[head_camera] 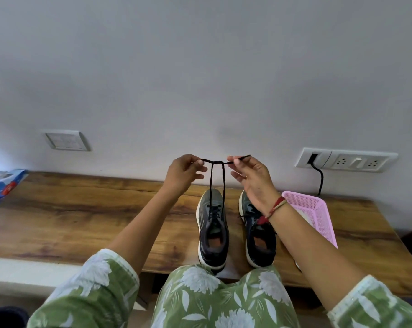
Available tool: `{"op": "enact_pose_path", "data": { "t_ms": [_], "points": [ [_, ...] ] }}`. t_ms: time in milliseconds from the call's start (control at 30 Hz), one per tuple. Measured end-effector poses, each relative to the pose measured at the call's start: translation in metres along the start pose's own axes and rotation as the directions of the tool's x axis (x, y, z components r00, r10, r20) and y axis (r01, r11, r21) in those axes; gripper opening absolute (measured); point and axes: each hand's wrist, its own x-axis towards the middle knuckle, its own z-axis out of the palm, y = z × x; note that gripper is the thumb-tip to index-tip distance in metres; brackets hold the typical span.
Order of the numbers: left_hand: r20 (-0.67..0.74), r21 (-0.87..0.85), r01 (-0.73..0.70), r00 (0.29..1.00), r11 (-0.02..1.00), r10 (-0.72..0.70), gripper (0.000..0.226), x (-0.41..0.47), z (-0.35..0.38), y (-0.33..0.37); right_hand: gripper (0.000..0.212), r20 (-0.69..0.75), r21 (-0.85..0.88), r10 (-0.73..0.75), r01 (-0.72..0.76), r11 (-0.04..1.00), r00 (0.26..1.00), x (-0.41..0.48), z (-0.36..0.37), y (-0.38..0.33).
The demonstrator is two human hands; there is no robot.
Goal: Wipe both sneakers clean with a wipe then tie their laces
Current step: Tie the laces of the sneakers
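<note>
Two black laces (216, 183) are rising straight up from the left sneaker (213, 233) and meeting in a small knot high above the shoe. The left hand (183, 174) is pinching one lace end between thumb and fingertips, and the right hand (252, 178) is pinching the other end. The hands are holding apart at the same height, stretching the lace level between them. The dark sneaker with its white sole is standing on a wooden desk (82, 221), toe pointing toward the wall. The right sneaker (259, 245) is sitting just beside it, facing the same way, its lacing partly hidden behind the right wrist, which is wearing a red thread bracelet (276, 207). A pink mesh basket (318, 214) is resting on the desk just to the right of the shoes. A blue packet (1, 185) is lying at the far left edge of the desk. On the pale wall behind, a socket panel (347, 159) is holding a black cable (321, 181), and a switch plate (67, 140) is sitting further left. Green floral sleeves are covering both upper arms.
</note>
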Motion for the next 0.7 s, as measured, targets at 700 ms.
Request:
{"op": "enact_pose_path", "data": {
  "t_ms": [700],
  "points": [
    [0.124,0.416,-0.125,0.989,0.901,0.08,0.03,0.015,-0.009,-0.037,0.021,0.159,-0.833,0.049,0.108,0.543,0.986,0.028,-0.045,0.03]
  ]
}}
